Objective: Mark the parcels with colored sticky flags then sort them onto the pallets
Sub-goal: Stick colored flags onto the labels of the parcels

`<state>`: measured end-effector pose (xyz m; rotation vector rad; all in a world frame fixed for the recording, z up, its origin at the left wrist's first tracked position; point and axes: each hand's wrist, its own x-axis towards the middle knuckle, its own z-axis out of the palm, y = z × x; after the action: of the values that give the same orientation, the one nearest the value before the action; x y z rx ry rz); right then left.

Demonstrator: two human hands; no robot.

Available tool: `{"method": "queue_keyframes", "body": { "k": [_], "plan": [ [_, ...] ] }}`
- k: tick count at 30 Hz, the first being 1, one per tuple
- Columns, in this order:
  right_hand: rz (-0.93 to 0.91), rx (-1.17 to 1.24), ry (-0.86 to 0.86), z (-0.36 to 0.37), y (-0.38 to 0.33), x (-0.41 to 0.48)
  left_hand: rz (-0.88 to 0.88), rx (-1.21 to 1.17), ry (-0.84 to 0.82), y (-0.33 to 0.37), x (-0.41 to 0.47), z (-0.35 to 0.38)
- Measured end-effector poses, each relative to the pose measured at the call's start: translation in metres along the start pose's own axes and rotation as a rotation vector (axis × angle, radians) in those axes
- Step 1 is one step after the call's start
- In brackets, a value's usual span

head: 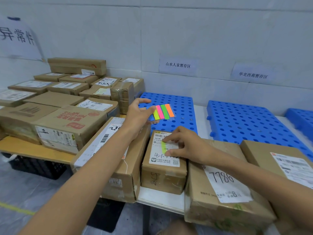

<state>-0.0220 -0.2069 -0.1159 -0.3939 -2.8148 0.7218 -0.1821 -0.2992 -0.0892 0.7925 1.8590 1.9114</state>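
Note:
My left hand (137, 114) holds a pad of colored sticky flags (162, 112) with blue, yellow-green, pink, green and orange strips, raised over the near blue pallet (179, 102). My right hand (183, 146) rests on a small cardboard parcel (162, 177), its fingertips pressing a yellow-green flag (163, 147) onto the white shipping label. A long parcel (118, 167) lies under my left forearm. To the right sits a parcel marked 7786 (223, 189), partly under my right forearm.
Several more parcels (67, 102) are stacked on the wooden table at left. A second blue pallet (250, 122) and a third (301, 119) lie along the wall under paper signs. Another parcel (279, 160) sits at far right. A black crate (39, 167) stands below the table.

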Motion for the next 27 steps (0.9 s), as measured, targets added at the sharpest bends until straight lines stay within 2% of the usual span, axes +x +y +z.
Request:
{"method": "queue_keyframes", "body": {
  "k": [3,5,10,15,17,19,22,27],
  "plan": [
    [0.071,0.151,0.072,-0.006,0.005,-0.002,-0.004,-0.002,-0.008,0.0,0.001,0.001],
    [0.114,0.268,0.173,-0.007,0.009,-0.005,-0.01,-0.015,-0.02,-0.001,-0.001,0.0],
    [0.167,0.381,0.448,-0.026,0.014,-0.019,-0.017,-0.031,-0.098,0.002,-0.01,0.0],
    [0.093,0.31,0.689,-0.061,0.019,-0.032,-0.027,-0.024,-0.275,0.02,-0.022,0.029],
    [0.027,0.223,0.688,-0.067,0.019,-0.04,-0.026,0.007,-0.349,0.024,-0.031,0.046],
    [-0.037,0.036,0.634,-0.069,0.022,-0.047,-0.04,0.014,-0.407,0.026,-0.042,0.062],
    [-0.057,-0.174,0.57,-0.066,0.033,-0.057,-0.06,-0.034,-0.469,0.025,-0.055,0.082],
    [-0.048,-0.265,0.558,-0.068,0.047,-0.076,-0.107,-0.049,-0.471,0.017,-0.068,0.104]
  ]
}}
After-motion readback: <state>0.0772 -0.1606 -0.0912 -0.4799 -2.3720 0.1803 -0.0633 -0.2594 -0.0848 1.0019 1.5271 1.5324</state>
